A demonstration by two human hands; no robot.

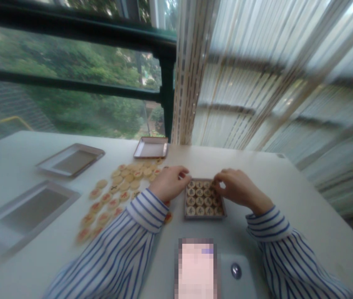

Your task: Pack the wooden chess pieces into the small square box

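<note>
A small square tray (206,216) sits on the table between my hands, with rows of round wooden Chinese chess pieces (199,201) bearing dark characters inside it. My left hand (170,182) is at the tray's far left corner, thumb and fingers curled together; whether they hold anything is hidden. Over the far right corner, my right hand (237,187) pinches with thumb and forefinger against a piece in the last column. Many loose Chinese chess pieces (113,202), some with red characters, spread to the left of my left forearm, which covers part of them.
A small shallow tray (150,148) stands at the table's far edge. Two larger trays (70,160) (26,214) lie at the left. Close to me are a blurred-out phone-like object (196,270) and a pale box with a shiny oval (236,271). Window and curtain border the white table (288,182).
</note>
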